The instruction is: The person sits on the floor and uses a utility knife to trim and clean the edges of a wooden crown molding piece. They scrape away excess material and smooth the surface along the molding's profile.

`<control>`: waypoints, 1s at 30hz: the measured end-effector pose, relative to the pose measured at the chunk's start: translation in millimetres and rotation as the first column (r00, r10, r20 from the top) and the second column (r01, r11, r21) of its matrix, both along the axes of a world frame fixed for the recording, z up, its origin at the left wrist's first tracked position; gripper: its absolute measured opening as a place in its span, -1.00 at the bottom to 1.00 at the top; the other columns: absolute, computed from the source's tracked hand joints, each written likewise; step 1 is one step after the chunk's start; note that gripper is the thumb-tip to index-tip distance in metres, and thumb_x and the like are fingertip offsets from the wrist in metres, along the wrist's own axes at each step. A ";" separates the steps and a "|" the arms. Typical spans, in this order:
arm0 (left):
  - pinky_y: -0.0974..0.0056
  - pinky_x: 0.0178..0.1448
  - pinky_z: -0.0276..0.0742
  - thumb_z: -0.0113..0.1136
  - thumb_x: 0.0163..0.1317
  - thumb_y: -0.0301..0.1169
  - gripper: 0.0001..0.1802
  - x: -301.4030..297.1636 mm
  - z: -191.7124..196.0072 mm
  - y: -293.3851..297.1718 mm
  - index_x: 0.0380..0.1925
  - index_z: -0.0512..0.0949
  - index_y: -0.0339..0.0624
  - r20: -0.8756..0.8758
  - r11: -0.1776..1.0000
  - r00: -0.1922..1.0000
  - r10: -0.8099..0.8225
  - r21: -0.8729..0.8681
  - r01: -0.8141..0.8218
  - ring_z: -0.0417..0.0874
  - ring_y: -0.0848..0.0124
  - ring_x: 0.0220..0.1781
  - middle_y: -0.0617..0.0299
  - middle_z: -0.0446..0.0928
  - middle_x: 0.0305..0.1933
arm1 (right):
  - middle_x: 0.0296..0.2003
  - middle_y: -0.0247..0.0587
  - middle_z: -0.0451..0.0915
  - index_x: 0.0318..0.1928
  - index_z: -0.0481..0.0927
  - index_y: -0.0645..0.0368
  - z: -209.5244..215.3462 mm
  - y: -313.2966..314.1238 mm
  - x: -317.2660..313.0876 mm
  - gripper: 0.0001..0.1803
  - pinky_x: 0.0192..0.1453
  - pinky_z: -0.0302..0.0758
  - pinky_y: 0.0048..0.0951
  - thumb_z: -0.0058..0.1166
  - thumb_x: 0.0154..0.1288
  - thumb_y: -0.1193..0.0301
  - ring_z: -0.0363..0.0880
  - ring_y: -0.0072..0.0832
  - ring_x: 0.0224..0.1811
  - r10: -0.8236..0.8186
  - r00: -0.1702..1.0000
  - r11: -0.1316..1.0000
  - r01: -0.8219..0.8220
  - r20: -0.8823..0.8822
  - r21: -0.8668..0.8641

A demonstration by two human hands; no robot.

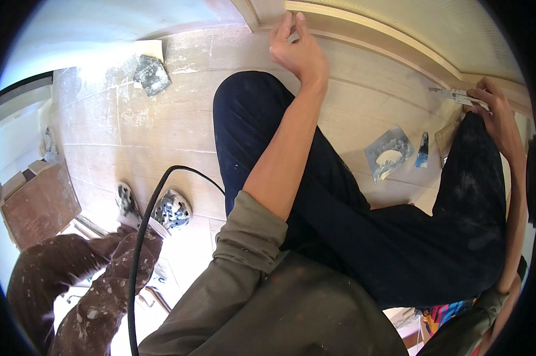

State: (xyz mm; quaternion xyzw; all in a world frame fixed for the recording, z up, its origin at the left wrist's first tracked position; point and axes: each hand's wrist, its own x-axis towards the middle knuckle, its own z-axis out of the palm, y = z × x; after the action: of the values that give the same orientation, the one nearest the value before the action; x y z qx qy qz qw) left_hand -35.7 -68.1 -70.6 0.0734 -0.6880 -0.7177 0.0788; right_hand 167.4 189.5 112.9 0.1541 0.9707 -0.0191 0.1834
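Plate [399,139] w/ white paste [389,158]; box [39,202], contents unclear. Hands apart: R hand [498,115] grips tool [459,97] near frame [374,34], tip L, axis approx. sideways; L hand [300,54] at frame, grip unclear.

**Four pairs and seven single things counted**

Two bare hands are counted: one left hand [300,50] and one right hand [498,113]. Two dark trouser legs [250,113] and two brown trouser legs [90,314] are seen, with two speckled shoes [173,210]. One silvery hand tool [459,96], one grey square plate [399,137], one patch of pale paste [389,158] and one narrow dark-and-blue blade [422,149] are found. One stained dark slab [151,75], one long black cable [138,255] and one brown box [39,204] are also counted.
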 end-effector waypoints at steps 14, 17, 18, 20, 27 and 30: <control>0.30 -0.23 0.51 0.27 0.25 -0.53 -0.86 -21.5 12.3 15.2 -0.33 0.60 -0.45 0.298 0.933 0.947 0.121 0.293 -0.211 0.56 0.39 -0.36 0.14 0.60 -0.33 | -0.05 -0.05 0.52 0.01 0.63 0.34 -2.2 2.0 8.9 -0.67 0.09 0.43 -0.12 0.21 0.19 0.63 0.56 -0.11 0.06 -0.015 0.999 0.998 0.014 -0.030 -0.056; 0.32 -0.24 0.48 0.23 0.24 -0.52 -0.86 -28.7 5.3 12.7 -0.33 0.58 -0.45 0.248 0.946 0.965 0.087 0.283 -0.158 0.54 0.40 -0.36 0.14 0.60 -0.30 | -0.06 -0.05 0.52 0.01 0.63 0.35 -3.4 1.7 8.3 -0.67 0.09 0.44 -0.12 0.20 0.20 0.63 0.57 -0.12 0.04 -0.028 0.999 0.997 0.027 -0.023 -0.065; 0.33 -0.25 0.48 0.21 0.24 -0.51 -0.85 -30.9 0.4 11.8 -0.33 0.57 -0.45 0.228 0.952 0.971 0.068 0.276 -0.131 0.54 0.41 -0.36 0.14 0.60 -0.30 | -0.07 -0.05 0.52 0.01 0.63 0.35 -2.8 1.7 7.6 -0.68 0.09 0.44 -0.12 0.20 0.20 0.62 0.57 -0.12 0.04 -0.031 0.999 0.997 0.030 -0.019 -0.069; 0.32 -0.27 0.49 0.19 0.29 -0.49 -0.84 -28.7 -4.5 12.3 -0.30 0.57 -0.43 0.195 0.965 0.976 0.096 0.223 -0.140 0.55 0.40 -0.37 0.13 0.61 -0.27 | -0.09 -0.07 0.52 0.01 0.63 0.35 -3.2 6.7 8.3 -0.68 0.08 0.45 -0.13 0.20 0.21 0.62 0.57 -0.13 0.02 0.023 0.999 0.998 -0.025 -0.024 -0.052; 0.35 -0.35 0.44 0.21 0.45 -0.31 -0.74 -16.5 6.7 -4.5 -0.22 0.54 -0.35 0.276 0.883 0.956 -0.098 0.467 -0.044 0.61 0.43 -0.47 0.16 0.58 -0.15 | -0.10 -0.10 0.51 0.03 0.63 0.35 -4.0 7.7 7.8 -0.68 0.05 0.51 -0.15 0.18 0.24 0.59 0.58 -0.18 0.01 -0.004 1.000 0.997 0.002 -0.023 -0.082; 0.36 -0.38 0.39 0.28 0.42 -0.28 -0.73 -20.1 5.5 -6.6 -0.19 0.56 -0.31 0.367 0.869 0.922 -0.121 0.489 -0.080 0.65 0.45 -0.43 0.21 0.62 -0.21 | -0.07 -0.11 0.51 0.03 0.63 0.35 -1.7 -0.7 4.8 -0.68 0.06 0.55 -0.16 0.17 0.26 0.59 0.58 -0.20 0.03 -0.075 0.996 0.993 0.070 -0.044 -0.095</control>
State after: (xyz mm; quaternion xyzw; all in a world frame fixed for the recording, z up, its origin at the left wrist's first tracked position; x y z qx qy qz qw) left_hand -55.8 -74.7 -65.1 0.2233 -0.4837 -0.8417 -0.0873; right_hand 172.3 188.7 111.2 0.1802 0.9666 -0.0747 0.1665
